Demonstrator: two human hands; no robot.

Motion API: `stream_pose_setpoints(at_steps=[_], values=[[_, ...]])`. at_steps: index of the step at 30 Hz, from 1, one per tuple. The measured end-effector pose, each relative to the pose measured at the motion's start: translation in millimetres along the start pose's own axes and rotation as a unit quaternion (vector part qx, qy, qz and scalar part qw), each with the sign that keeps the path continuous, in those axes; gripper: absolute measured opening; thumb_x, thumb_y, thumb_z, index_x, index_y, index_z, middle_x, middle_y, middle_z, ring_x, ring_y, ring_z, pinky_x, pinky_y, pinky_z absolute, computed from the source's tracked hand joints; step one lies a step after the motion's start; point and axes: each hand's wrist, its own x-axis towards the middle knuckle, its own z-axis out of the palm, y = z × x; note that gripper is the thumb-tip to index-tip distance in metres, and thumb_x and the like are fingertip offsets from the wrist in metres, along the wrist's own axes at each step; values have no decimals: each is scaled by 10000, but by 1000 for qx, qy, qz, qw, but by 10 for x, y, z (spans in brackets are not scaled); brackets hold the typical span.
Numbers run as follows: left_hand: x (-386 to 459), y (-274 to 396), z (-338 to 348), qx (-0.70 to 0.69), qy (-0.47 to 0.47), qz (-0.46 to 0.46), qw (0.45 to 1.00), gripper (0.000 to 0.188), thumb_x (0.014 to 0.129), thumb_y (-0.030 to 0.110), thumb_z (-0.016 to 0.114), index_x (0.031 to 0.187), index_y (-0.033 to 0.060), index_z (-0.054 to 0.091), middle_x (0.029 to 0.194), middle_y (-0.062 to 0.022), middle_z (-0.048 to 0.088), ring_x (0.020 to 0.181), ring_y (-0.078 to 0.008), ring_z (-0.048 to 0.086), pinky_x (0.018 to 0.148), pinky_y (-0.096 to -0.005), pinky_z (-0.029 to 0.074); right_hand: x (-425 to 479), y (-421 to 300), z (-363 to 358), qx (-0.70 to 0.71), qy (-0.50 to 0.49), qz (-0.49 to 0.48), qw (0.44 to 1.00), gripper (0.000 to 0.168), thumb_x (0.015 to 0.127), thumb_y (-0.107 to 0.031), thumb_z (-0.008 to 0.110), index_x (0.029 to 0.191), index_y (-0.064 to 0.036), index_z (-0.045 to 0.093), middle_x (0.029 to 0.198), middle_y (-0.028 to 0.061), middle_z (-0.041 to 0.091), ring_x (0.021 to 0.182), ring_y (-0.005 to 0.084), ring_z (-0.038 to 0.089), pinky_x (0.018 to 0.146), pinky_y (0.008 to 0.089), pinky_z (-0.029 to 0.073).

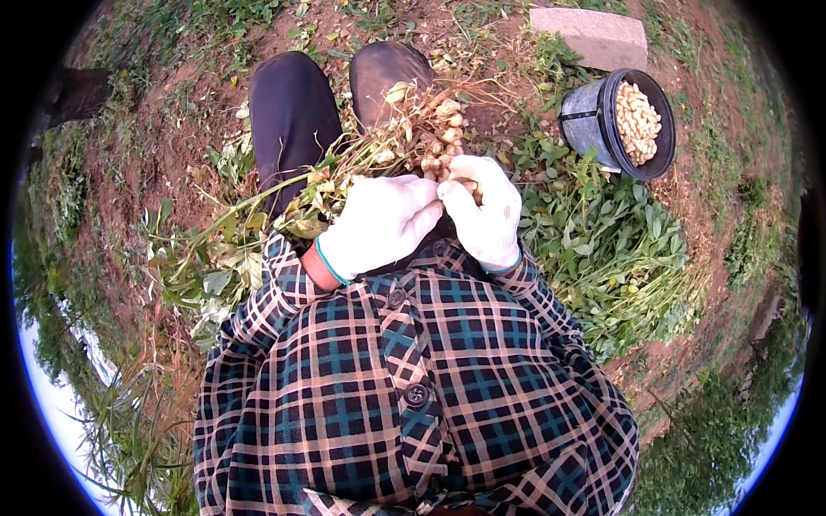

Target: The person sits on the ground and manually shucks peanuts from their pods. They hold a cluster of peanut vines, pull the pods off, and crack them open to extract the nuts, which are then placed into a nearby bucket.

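A pulled peanut plant (400,138) lies across my lap, its yellowing stems and leaves trailing to the left. Pale peanut pods (450,134) cluster at its root end. My left hand (384,226), in a white knit glove, grips the plant just below the pods; its fingertips are partly hidden. Close beside it, my right hand (485,209), gloved the same way, has thumb and fingers closed around a few pods next to the cluster. Whether those pods are still attached cannot be seen.
A dark plastic bucket (590,119) holding shelled-on peanuts (637,122) stands at the upper right, by a concrete block (590,37). Leafy green plants (619,258) are heaped to my right. Reddish soil with weeds surrounds my dark-clad knees (290,116).
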Motion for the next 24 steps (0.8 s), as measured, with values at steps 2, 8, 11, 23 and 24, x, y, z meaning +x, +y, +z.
stream_pose_setpoints(at_steps=[2,8,11,23,24], values=[[-20,-27,12,-36,-9,13,999,80,829,138,625,819,59,619,708,-141,591,636,-348,607,567,-417,477,-28,33,29,26,1,-30,999,228,881,-91,682,1075,-10,593,902,129,657,724,212,661,650,302,521],[-133,-217,-73,-149,-104,87,979,104,780,116,659,716,55,604,622,-107,545,543,-305,554,526,-378,451,-63,73,-105,489,-221,357,765,134,918,-63,567,1048,-29,571,743,3,558,514,29,414,442,182,295],[-158,-152,-94,-98,-48,56,992,87,769,122,682,766,51,632,672,-103,577,582,-291,578,536,-371,465,-122,235,-176,576,-241,301,721,144,935,-113,585,1043,-20,570,734,8,560,493,46,421,431,191,312],[267,-202,0,345,13,102,933,114,732,145,679,821,131,610,648,-43,524,568,-246,583,567,-379,445,-194,467,-274,633,-14,282,721,219,989,-230,547,1055,-22,554,705,32,510,499,99,417,440,236,322],[262,-195,-17,334,19,110,936,109,724,138,675,798,128,596,646,-45,523,572,-247,584,568,-382,444,-211,468,-256,637,-11,282,718,197,987,-206,542,1058,-22,554,716,35,519,507,101,427,445,234,329]])
